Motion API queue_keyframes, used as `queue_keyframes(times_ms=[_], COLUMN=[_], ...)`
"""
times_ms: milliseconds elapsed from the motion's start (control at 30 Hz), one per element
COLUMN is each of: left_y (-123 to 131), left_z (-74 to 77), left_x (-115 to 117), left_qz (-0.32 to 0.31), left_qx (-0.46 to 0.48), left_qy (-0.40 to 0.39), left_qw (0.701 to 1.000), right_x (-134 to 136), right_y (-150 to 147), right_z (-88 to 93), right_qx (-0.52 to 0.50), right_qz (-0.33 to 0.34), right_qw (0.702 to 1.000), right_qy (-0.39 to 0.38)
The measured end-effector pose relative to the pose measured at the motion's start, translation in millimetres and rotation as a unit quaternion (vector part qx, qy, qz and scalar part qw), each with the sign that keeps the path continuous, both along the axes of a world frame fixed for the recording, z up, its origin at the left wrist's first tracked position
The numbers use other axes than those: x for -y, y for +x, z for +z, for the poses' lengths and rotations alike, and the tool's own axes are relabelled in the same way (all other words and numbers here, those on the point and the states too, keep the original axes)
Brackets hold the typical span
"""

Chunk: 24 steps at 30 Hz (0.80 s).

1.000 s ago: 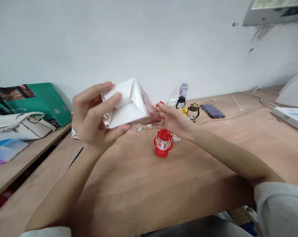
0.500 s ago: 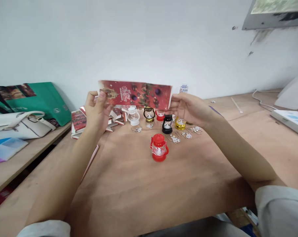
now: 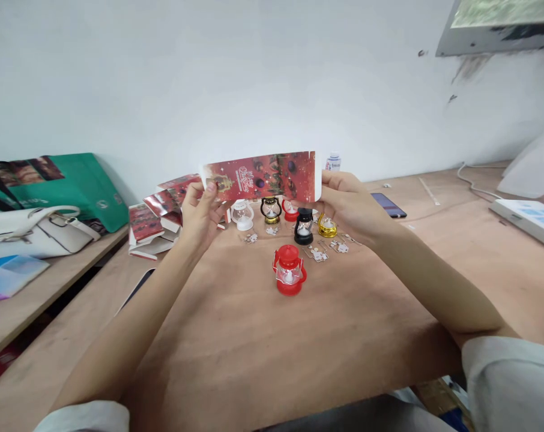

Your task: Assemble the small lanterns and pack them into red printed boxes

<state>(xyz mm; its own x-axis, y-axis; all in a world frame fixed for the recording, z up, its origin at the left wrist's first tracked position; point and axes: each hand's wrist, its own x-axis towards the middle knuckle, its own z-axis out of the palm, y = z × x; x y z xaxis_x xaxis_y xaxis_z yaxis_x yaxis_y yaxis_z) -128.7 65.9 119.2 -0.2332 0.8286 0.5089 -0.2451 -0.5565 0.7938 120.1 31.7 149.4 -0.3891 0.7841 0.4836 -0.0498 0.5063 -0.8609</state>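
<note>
I hold a flattened red printed box (image 3: 260, 175) up over the wooden table (image 3: 254, 354), stretched between both hands. My left hand (image 3: 200, 215) pinches its left end and my right hand (image 3: 349, 204) grips its right end. Under the box stands a small red lantern (image 3: 289, 269) alone on the table. Behind it sit more little lanterns: a white one (image 3: 242, 214), a black and gold one (image 3: 271, 210), a black one (image 3: 303, 226) and a gold one (image 3: 327, 225).
A pile of flat red boxes (image 3: 151, 222) lies at the left. A green bag (image 3: 69, 183) and white handbag (image 3: 33, 231) rest on a side shelf. A phone (image 3: 389, 204), a bottle (image 3: 333, 161), small metal handles (image 3: 319, 253) and a white box (image 3: 526, 216) lie farther back.
A second ago I held the box showing its white inside, partly opened. Since then it has been flattened and turned, red printed face toward me, then lowered slightly with the hands closer together.
</note>
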Motion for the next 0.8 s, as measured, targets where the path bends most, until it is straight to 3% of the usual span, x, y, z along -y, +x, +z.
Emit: queue_keyframes(times_ms=[300,433,667,800], left_y=[6,11,14,16], left_z=[-4.7,-1.6,1.7,4.0], left_x=[7,13,17,18], left_qz=[0.015,0.016,-0.015,-0.042], left_qx=[-0.055,-0.063,-0.022,0.013], left_qy=[0.02,0.048,-0.002,-0.039], left_qw=[0.998,0.997,1.0,0.998], right_x=[-11,-21,-32,-30], right_y=[-1,6,14,16], right_z=[-4.3,-7.2,-11.8,-11.2], right_qx=[0.0,0.048,0.058,0.091], right_qz=[-0.035,-0.027,-0.115,-0.107], right_qw=[0.998,0.997,0.975,0.968], right_qy=[-0.044,-0.061,0.183,0.207])
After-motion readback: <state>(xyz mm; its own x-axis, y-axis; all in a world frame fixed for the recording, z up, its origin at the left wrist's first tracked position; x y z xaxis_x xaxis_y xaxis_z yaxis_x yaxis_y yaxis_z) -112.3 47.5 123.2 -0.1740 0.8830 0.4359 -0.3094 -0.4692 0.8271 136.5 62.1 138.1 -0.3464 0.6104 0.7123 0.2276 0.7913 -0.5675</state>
